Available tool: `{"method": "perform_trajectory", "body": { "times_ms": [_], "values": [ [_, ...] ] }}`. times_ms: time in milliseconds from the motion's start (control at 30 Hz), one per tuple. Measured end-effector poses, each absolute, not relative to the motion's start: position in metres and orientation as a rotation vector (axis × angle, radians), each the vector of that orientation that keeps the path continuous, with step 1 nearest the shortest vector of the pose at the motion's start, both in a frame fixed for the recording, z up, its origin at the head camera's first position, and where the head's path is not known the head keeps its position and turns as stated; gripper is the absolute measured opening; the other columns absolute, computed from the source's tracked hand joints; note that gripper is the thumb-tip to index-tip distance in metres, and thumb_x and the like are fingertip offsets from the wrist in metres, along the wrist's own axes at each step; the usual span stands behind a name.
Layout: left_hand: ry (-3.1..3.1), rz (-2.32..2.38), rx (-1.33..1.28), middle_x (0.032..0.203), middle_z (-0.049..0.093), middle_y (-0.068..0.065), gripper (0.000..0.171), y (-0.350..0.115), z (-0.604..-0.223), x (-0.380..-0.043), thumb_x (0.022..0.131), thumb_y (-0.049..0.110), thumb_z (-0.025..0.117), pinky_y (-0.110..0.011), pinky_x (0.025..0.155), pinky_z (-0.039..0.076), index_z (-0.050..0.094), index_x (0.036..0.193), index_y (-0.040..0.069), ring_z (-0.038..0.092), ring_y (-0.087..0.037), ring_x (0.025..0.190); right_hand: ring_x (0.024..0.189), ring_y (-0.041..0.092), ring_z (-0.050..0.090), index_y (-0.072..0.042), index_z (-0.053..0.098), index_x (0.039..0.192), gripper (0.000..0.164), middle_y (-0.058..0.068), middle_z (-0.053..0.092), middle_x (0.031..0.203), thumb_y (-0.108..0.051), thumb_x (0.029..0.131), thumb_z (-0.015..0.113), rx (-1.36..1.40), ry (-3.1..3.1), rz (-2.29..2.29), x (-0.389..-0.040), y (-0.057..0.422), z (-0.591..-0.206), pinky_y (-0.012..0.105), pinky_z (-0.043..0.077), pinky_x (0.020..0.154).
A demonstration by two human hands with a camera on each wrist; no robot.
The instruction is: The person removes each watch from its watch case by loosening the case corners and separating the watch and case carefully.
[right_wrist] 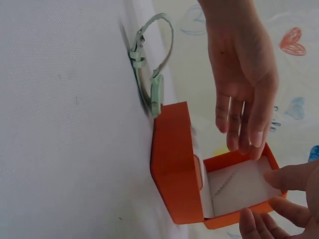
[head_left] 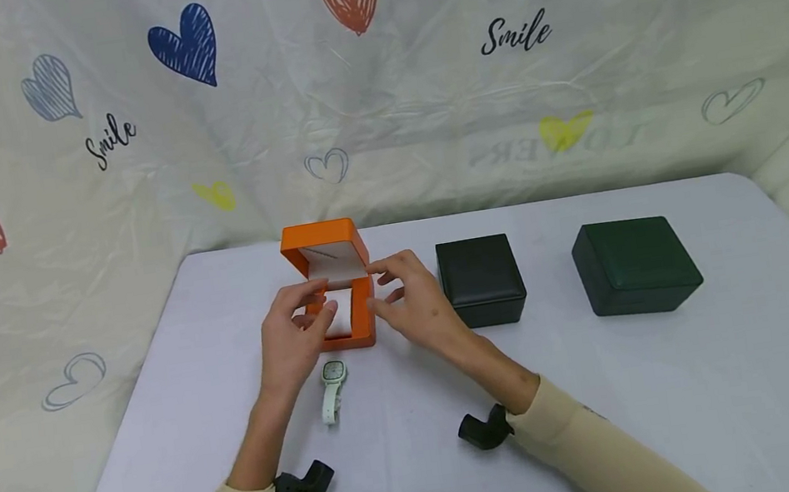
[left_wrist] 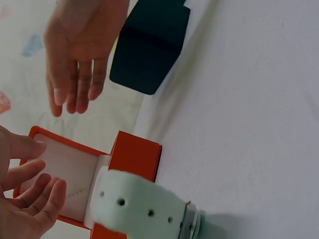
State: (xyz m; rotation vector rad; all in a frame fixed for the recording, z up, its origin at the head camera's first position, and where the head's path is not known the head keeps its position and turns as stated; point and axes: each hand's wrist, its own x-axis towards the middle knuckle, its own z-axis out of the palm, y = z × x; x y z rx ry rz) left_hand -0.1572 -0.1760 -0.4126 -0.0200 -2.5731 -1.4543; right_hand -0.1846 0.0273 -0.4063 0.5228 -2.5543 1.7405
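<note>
An orange watch box (head_left: 363,330) stands with its lid up, the white cushion (head_left: 339,312) inside facing up. My left hand (head_left: 292,340) hovers over the box's left side, fingers loosely bent with nothing between them. On the other side, my right hand (head_left: 413,298) has its fingertips right at the box's edge near the hinge; its fingers (right_wrist: 291,211) are relaxed and hold nothing. In front of the box lies a pale green wristwatch (head_left: 333,381) with a square face, its strap buckled into a loop (right_wrist: 149,59) in the right wrist view.
Right of the orange box, a black box (head_left: 481,280) sits closed. Farther right is a dark green box (head_left: 635,267), also closed. All rest on a white-covered table (head_left: 412,479), with a heart-patterned curtain (head_left: 406,110) hanging behind its far edge.
</note>
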Motion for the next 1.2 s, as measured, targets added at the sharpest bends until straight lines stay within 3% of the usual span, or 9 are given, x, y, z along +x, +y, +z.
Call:
{"method": "perform_trajectory", "body": {
  "times_ms": [100, 200, 433, 633, 833, 967, 1200],
  "values": [
    [-2.534, -1.499, -0.067, 0.127, 0.063, -0.011, 0.037, -0.169, -0.41, -0.156, 0.098, 0.018, 0.073, -0.047, 0.101, 0.057, 0.068, 0.134, 0.012, 0.064, -0.032, 0.119, 0.116, 0.028, 0.062, -0.003, 0.066, 0.134, 0.042, 0.017, 0.057, 0.132, -0.005, 0.093, 0.077, 0.52, -2.539, 1.718, -0.183, 0.034, -0.401, 0.04, 0.063, 0.093],
    [-2.514, -1.52, -0.111, 0.125, 0.064, -0.01, 0.036, -0.163, -0.409, -0.156, 0.097, 0.015, 0.074, -0.05, 0.102, 0.058, 0.068, 0.133, 0.01, 0.062, -0.036, 0.121, 0.115, 0.026, 0.063, -0.005, 0.067, 0.132, 0.041, 0.015, 0.058, 0.13, -0.005, 0.092, 0.077, 0.511, -2.519, 1.68, -0.182, 0.042, -0.397, 0.04, 0.063, 0.092],
    [-2.503, -1.559, -0.167, 0.126, 0.065, -0.011, 0.034, -0.148, -0.411, -0.154, 0.097, 0.011, 0.073, -0.047, 0.099, 0.06, 0.069, 0.131, 0.007, 0.064, -0.03, 0.12, 0.116, 0.025, 0.063, -0.006, 0.068, 0.13, 0.041, 0.011, 0.058, 0.129, -0.003, 0.091, 0.078, 0.485, -2.461, 1.672, -0.18, 0.06, -0.392, 0.041, 0.063, 0.092],
    [-2.516, -1.568, -0.192, 0.127, 0.065, -0.012, 0.035, -0.136, -0.413, -0.15, 0.096, 0.011, 0.075, -0.047, 0.097, 0.061, 0.07, 0.13, 0.007, 0.065, -0.033, 0.119, 0.115, 0.025, 0.063, -0.006, 0.068, 0.13, 0.041, 0.011, 0.058, 0.129, -0.001, 0.09, 0.077, 0.472, -2.424, 1.659, -0.177, 0.075, -0.39, 0.043, 0.063, 0.09],
    [-2.527, -1.582, -0.229, 0.127, 0.066, -0.004, 0.035, -0.126, -0.415, -0.145, 0.095, 0.012, 0.076, -0.042, 0.088, 0.064, 0.071, 0.129, 0.015, 0.068, -0.028, 0.11, 0.114, 0.027, 0.062, -0.007, 0.068, 0.129, 0.039, 0.011, 0.059, 0.13, -0.002, 0.091, 0.077, 0.461, -2.409, 1.607, -0.175, 0.09, -0.388, 0.044, 0.062, 0.089],
    [-2.539, -1.567, -0.268, 0.129, 0.065, -0.004, 0.034, -0.119, -0.415, -0.145, 0.095, 0.011, 0.075, -0.049, 0.094, 0.062, 0.071, 0.129, 0.015, 0.067, -0.026, 0.115, 0.115, 0.029, 0.061, -0.007, 0.068, 0.128, 0.038, 0.01, 0.059, 0.13, -0.003, 0.091, 0.077, 0.445, -2.415, 1.578, -0.177, 0.101, -0.388, 0.043, 0.061, 0.089],
    [-2.566, -1.581, -0.291, 0.13, 0.064, -0.004, 0.038, -0.109, -0.415, -0.145, 0.095, 0.009, 0.076, -0.043, 0.093, 0.063, 0.069, 0.132, 0.014, 0.067, -0.023, 0.117, 0.115, 0.027, 0.06, -0.007, 0.069, 0.128, 0.038, 0.01, 0.058, 0.13, -0.003, 0.092, 0.077, 0.414, -2.427, 1.527, -0.179, 0.117, -0.388, 0.042, 0.06, 0.088]
  ]
}}
